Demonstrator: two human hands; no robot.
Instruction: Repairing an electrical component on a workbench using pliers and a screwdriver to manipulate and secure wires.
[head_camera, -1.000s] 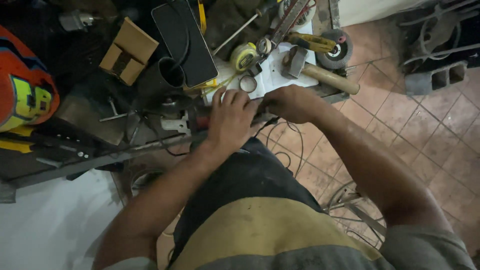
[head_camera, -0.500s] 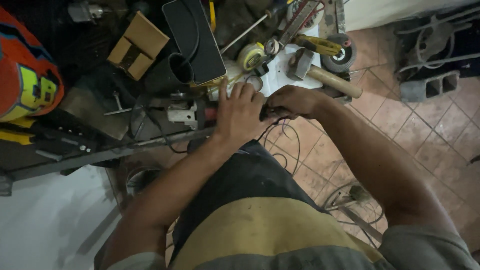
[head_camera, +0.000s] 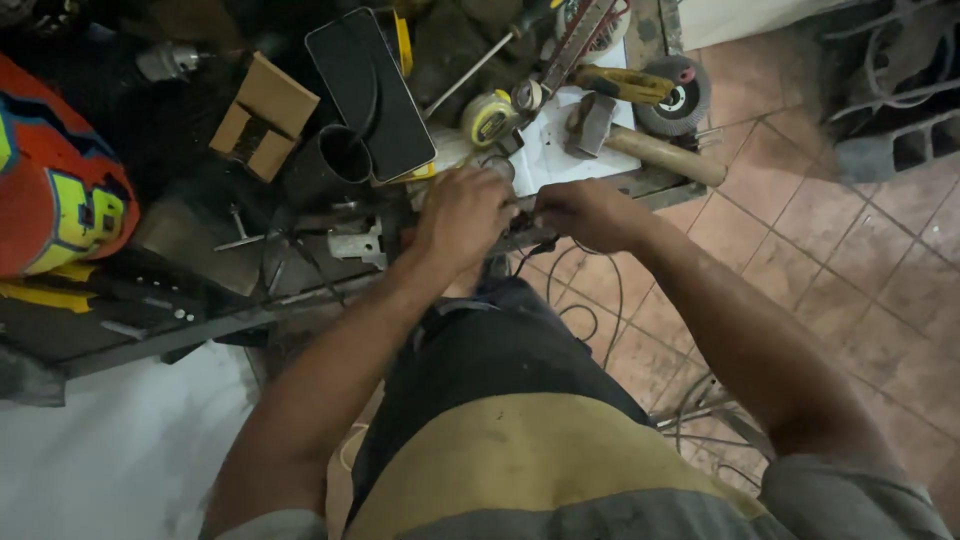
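Observation:
My left hand (head_camera: 462, 218) and my right hand (head_camera: 583, 213) meet at the front edge of a cluttered metal workbench (head_camera: 200, 330). Both close around a small dark object (head_camera: 520, 232) held between them; its shape is mostly hidden by my fingers. A thin dark cable (head_camera: 600, 300) hangs down from under my right hand toward the floor. My dark trousers and a yellow-and-grey shirt fill the lower middle of the view.
On the bench lie a hammer (head_camera: 640, 145), a yellow tape measure (head_camera: 487, 118), a grinding disc (head_camera: 675, 95), a black flat slab (head_camera: 370, 90), a black tube (head_camera: 325, 160), a cardboard box (head_camera: 265, 115) and an orange helmet (head_camera: 55, 190). Tiled floor (head_camera: 850, 260) spreads right.
My view has drifted slightly, so the bench sits lower in frame. My hands stay together at the bench edge, the right hand shifted a little to the right.

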